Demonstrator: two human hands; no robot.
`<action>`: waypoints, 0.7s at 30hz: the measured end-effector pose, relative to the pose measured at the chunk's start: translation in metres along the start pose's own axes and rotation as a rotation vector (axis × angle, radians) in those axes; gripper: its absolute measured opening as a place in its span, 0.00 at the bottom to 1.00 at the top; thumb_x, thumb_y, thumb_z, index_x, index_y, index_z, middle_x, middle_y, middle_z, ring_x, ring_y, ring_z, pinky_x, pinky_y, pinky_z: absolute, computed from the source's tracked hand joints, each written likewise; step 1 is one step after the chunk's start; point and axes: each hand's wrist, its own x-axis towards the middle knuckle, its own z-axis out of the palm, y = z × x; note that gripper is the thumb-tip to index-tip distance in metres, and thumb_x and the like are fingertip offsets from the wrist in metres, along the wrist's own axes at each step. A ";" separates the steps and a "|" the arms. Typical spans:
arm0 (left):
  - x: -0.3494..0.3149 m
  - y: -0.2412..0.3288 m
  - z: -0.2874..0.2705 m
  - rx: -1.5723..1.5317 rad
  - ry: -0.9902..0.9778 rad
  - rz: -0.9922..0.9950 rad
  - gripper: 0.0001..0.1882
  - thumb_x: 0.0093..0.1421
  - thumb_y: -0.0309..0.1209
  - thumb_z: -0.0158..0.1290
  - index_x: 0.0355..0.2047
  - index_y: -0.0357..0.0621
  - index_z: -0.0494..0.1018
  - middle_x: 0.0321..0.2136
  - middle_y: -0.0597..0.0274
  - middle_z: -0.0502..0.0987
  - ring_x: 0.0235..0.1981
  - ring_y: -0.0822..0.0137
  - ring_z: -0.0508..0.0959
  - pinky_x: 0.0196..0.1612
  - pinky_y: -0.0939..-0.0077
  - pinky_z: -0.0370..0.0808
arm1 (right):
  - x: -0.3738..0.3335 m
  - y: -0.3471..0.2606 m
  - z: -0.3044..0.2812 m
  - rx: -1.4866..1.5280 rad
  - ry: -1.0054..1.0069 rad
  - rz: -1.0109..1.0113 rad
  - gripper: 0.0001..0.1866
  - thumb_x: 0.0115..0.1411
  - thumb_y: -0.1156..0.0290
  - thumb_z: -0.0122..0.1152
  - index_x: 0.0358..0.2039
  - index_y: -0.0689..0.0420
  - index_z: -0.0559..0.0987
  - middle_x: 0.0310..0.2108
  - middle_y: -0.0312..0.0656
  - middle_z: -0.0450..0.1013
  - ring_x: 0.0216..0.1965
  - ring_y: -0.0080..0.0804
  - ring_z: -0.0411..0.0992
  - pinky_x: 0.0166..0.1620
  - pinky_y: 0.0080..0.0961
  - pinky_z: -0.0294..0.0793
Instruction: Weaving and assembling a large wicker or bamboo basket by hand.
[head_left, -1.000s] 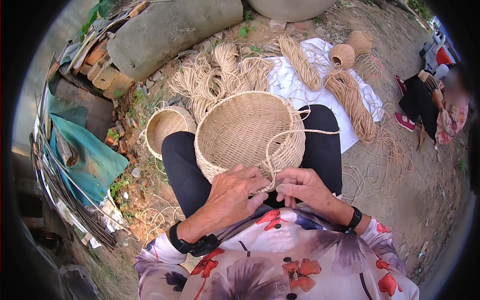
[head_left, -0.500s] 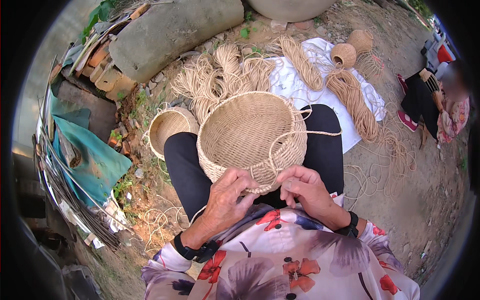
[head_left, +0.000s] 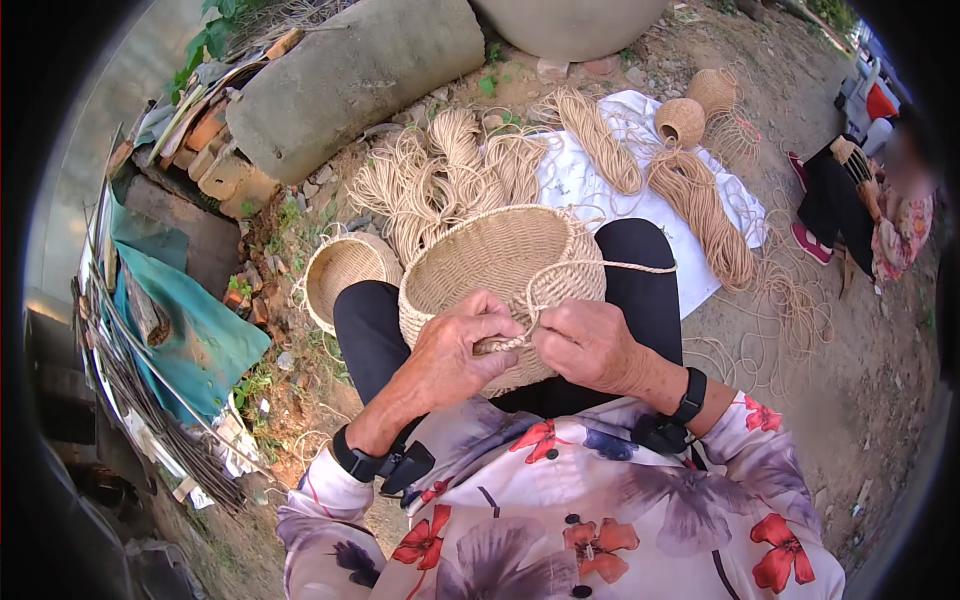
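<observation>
The large woven basket (head_left: 480,260) sat in the person's lap, between the dark-trousered knees (head_left: 642,315), its mouth tilted up. The left hand (head_left: 455,350) pinched its near rim between thumb and fingers; the right hand (head_left: 590,345) had its fingers curled and pressed together on the cord (head_left: 620,267) just beside it. That cord looped over the basket's right side, its end reaching across the right knee. The far rim stood free of the hands, and the basket's hollow lay open. On the left, a smaller basket (head_left: 345,275) crowded close to the knee; beyond the far rim lay hanks of cord (head_left: 430,190). Bare earth (head_left: 800,430) gave open room on the right.

A white cloth (head_left: 612,207) on the ground bore more cord and a small round basket (head_left: 680,123). A concrete slab (head_left: 350,85) and a green sheet (head_left: 190,335) edged the left; a co-worker (head_left: 850,200) sat far right, face blurred.

The right fingertips were hard to make out, the hands covered part of the near rim, and the large pale vessel (head_left: 570,25) was cut off above.
</observation>
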 end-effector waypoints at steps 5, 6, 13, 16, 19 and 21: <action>0.037 0.004 -0.057 -0.408 -0.185 -0.138 0.16 0.54 0.24 0.51 0.45 0.41 0.74 0.36 0.69 0.71 0.31 0.78 0.68 0.31 0.84 0.65 | 0.047 0.015 -0.019 0.396 -0.047 0.340 0.08 0.51 0.79 0.60 0.30 0.59 0.70 0.27 0.38 0.67 0.23 0.29 0.69 0.27 0.25 0.69; 0.044 0.008 -0.067 -0.442 -0.189 -0.196 0.17 0.53 0.26 0.51 0.45 0.41 0.73 0.35 0.70 0.71 0.30 0.79 0.69 0.30 0.86 0.65 | 0.053 0.021 -0.024 0.494 -0.116 0.447 0.07 0.53 0.79 0.60 0.30 0.60 0.70 0.26 0.36 0.68 0.22 0.24 0.68 0.27 0.21 0.68; 0.066 -0.006 -0.085 -0.473 -0.177 -0.205 0.18 0.50 0.31 0.52 0.42 0.39 0.74 0.31 0.70 0.73 0.26 0.79 0.70 0.26 0.86 0.66 | 0.066 0.043 -0.019 0.633 -0.099 0.536 0.07 0.56 0.77 0.58 0.32 0.60 0.69 0.22 0.40 0.68 0.23 0.30 0.69 0.29 0.28 0.69; 0.065 -0.009 -0.085 -0.483 -0.158 -0.209 0.17 0.51 0.34 0.53 0.40 0.39 0.75 0.29 0.69 0.74 0.25 0.78 0.70 0.25 0.86 0.66 | 0.068 0.048 -0.025 0.571 -0.193 0.574 0.07 0.56 0.77 0.57 0.34 0.61 0.69 0.22 0.41 0.69 0.24 0.32 0.71 0.29 0.28 0.69; 0.065 0.003 -0.080 -0.404 -0.099 -0.212 0.17 0.54 0.37 0.55 0.40 0.40 0.76 0.28 0.70 0.74 0.24 0.79 0.70 0.24 0.85 0.66 | 0.066 0.056 -0.021 0.442 -0.195 0.477 0.09 0.55 0.77 0.56 0.37 0.61 0.71 0.26 0.43 0.71 0.26 0.37 0.73 0.30 0.32 0.71; 0.062 0.008 -0.071 -0.316 -0.054 -0.207 0.16 0.55 0.37 0.56 0.40 0.41 0.77 0.27 0.72 0.74 0.24 0.79 0.70 0.24 0.84 0.66 | 0.069 0.058 -0.014 0.162 -0.026 0.139 0.12 0.54 0.77 0.56 0.40 0.60 0.73 0.30 0.45 0.71 0.29 0.42 0.74 0.31 0.36 0.73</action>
